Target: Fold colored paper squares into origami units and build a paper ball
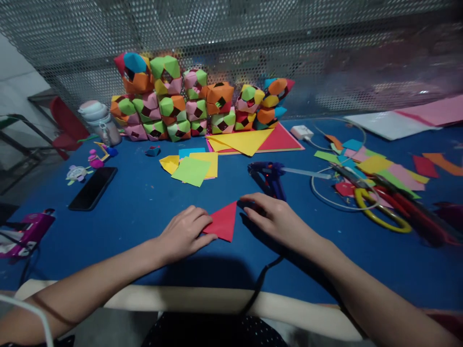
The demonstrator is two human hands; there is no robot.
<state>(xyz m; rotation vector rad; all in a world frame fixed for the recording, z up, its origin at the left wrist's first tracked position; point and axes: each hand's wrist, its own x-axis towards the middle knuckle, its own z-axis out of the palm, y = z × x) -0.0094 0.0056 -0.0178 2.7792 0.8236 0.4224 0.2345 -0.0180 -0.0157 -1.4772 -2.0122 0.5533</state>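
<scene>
A folded piece of red paper (pixel 223 222), roughly triangular, lies on the blue tabletop in front of me. My left hand (pixel 190 230) holds its left end, thumb at the lower edge and fingers over the upper one. At the paper's upper right corner is my right hand (pixel 271 214), thumb and forefinger apart; whether a fingertip touches the corner I cannot tell. Just beyond my right hand stands a blue glue gun (pixel 269 176) with a clear glue stick in its back. Loose green paper (pixel 192 171) and a folded yellow piece (pixel 169 164) lie past my left hand.
Stacked paper modules (pixel 173 111) line the back against a perforated metal panel (pixel 231 43). On the right are yellow-handled scissors (pixel 383 224), paper scraps (pixel 376 165) and a looped white cable (pixel 318 193). A phone (pixel 93 189) and a purple device (pixel 31 233) lie left.
</scene>
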